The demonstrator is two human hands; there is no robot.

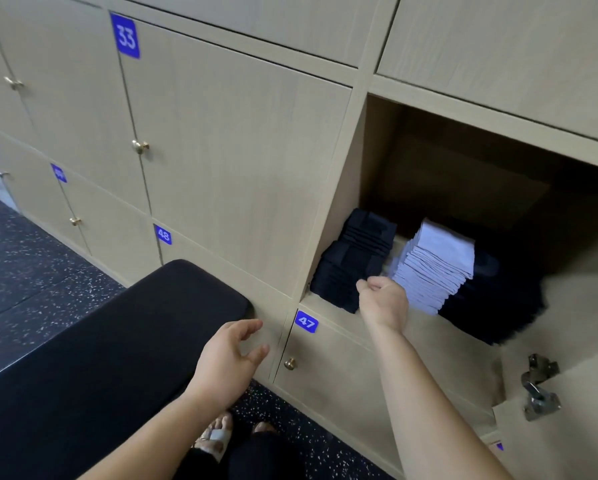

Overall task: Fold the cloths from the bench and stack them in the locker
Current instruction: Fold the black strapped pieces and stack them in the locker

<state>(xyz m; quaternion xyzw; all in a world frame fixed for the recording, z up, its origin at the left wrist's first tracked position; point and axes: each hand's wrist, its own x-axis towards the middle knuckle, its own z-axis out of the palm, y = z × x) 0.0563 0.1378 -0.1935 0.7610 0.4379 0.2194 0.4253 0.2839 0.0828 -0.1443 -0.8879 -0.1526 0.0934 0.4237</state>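
Three stacks of folded cloths sit in the open locker [346,216]: the left dark stack [353,261], the white stack [432,268] in the middle and the right dark stack [491,306]. The right grip [384,303] is at the locker's front edge, between the left dark stack and the white stack, fingers curled; whether it pinches cloth cannot be told. The left grip [228,358], fingers spread and loose, holds nothing near the end of the black padded surface [117,341].
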